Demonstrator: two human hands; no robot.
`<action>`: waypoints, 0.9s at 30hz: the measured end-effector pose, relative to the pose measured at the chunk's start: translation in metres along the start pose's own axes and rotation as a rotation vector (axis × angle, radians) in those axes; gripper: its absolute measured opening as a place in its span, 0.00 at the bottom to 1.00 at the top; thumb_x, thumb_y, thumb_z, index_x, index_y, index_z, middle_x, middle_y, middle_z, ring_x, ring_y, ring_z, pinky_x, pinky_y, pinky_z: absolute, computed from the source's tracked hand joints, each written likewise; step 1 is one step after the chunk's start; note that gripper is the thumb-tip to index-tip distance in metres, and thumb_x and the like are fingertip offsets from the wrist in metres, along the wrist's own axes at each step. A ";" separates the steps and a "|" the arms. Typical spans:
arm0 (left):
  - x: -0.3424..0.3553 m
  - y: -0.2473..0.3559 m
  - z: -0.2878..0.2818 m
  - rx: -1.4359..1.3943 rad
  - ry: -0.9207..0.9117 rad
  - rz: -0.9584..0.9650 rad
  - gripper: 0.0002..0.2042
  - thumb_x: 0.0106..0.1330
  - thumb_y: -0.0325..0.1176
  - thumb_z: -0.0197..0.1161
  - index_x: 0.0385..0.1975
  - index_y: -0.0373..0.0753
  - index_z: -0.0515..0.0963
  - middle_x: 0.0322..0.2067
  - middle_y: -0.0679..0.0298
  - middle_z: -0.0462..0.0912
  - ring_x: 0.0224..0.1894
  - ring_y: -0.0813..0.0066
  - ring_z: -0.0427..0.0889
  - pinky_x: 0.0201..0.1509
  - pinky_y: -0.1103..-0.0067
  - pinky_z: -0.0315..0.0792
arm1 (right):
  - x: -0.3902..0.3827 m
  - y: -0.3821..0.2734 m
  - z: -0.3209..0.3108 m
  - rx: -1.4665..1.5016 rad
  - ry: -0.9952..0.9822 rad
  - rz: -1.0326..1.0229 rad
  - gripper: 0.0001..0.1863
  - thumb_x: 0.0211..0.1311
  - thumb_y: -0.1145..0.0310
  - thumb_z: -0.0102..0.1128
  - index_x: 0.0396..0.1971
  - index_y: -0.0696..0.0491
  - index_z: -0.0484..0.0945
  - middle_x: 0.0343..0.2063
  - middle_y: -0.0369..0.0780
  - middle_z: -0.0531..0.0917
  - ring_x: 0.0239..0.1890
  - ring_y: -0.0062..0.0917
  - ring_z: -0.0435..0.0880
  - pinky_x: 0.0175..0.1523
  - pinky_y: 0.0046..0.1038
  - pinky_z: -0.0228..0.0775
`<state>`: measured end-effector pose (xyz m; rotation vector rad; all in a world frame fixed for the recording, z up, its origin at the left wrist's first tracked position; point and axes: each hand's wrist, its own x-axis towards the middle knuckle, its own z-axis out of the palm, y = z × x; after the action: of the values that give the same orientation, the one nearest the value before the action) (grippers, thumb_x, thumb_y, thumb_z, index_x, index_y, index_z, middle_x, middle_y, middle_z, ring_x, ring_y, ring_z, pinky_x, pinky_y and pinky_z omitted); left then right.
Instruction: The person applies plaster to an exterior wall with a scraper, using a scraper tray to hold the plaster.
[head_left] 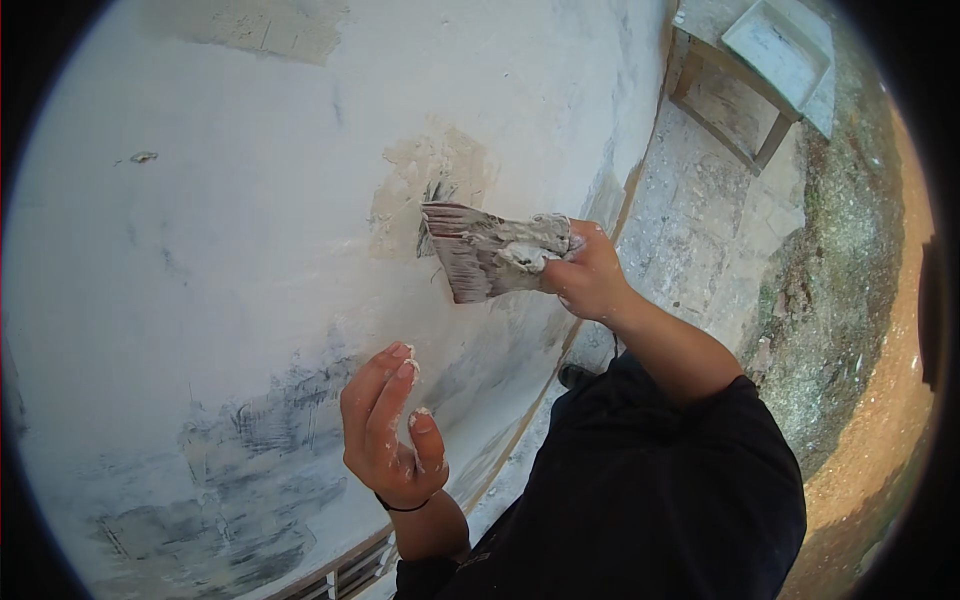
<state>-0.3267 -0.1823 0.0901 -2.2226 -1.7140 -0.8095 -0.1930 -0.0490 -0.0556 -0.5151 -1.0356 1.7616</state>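
Left hand [392, 435] nearest, fingers loosely open, empty, plaster-tipped; right hand [590, 278] grips putty knife [480, 258], blade against white wall [220, 230].

The wall [230, 230] blocks everything ahead and leftward. Open air lies between the left hand [390, 430] and the scraper [480, 255]; the table [745, 110] stands well apart, rightward.

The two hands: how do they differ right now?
The right hand is closed around a putty knife, blade at the wall; the left hand is open, holds nothing, fingers raised near the wall. The right is higher, by a tan patch; the left is lower, by grey smears. Both carry white filler.
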 end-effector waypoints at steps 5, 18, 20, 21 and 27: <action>0.002 0.007 0.006 -0.016 -0.014 0.020 0.12 0.62 0.29 0.51 0.42 0.31 0.74 0.40 0.49 0.80 0.43 0.55 0.80 0.46 0.69 0.73 | 0.040 0.038 -0.002 0.162 0.110 0.102 0.11 0.55 0.77 0.54 0.38 0.61 0.78 0.31 0.37 0.83 0.30 0.15 0.78 0.31 0.19 0.69; 0.000 0.000 0.011 -0.070 -0.024 0.006 0.13 0.59 0.26 0.53 0.42 0.31 0.75 0.40 0.50 0.80 0.42 0.55 0.79 0.45 0.70 0.74 | 0.012 -0.008 -0.021 -0.236 0.458 -0.134 0.13 0.46 0.79 0.54 0.36 0.63 0.77 0.30 0.40 0.82 0.30 0.24 0.79 0.35 0.24 0.71; 0.000 -0.002 0.009 -0.055 -0.030 0.024 0.14 0.59 0.26 0.51 0.43 0.30 0.74 0.40 0.48 0.80 0.42 0.54 0.80 0.45 0.69 0.74 | 0.014 -0.011 -0.006 -0.538 0.511 -0.405 0.15 0.42 0.80 0.55 0.35 0.63 0.77 0.28 0.41 0.80 0.29 0.29 0.78 0.36 0.26 0.71; 0.000 -0.002 0.007 -0.040 -0.039 0.042 0.15 0.59 0.25 0.49 0.45 0.29 0.73 0.40 0.45 0.80 0.42 0.53 0.81 0.46 0.67 0.75 | 0.017 -0.013 0.001 -0.838 0.555 -0.677 0.16 0.38 0.81 0.56 0.33 0.63 0.77 0.26 0.41 0.78 0.29 0.34 0.76 0.37 0.28 0.71; -0.013 -0.006 0.001 -0.066 0.000 -0.038 0.13 0.57 0.25 0.53 0.42 0.32 0.75 0.40 0.50 0.80 0.42 0.56 0.80 0.46 0.70 0.72 | 0.022 0.008 0.051 -1.004 0.440 -0.869 0.19 0.33 0.79 0.60 0.34 0.65 0.75 0.28 0.48 0.75 0.29 0.41 0.74 0.36 0.36 0.69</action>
<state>-0.3347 -0.1908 0.0812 -2.2385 -1.7598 -0.8871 -0.2443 -0.0511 -0.0318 -0.8323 -1.4663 0.2673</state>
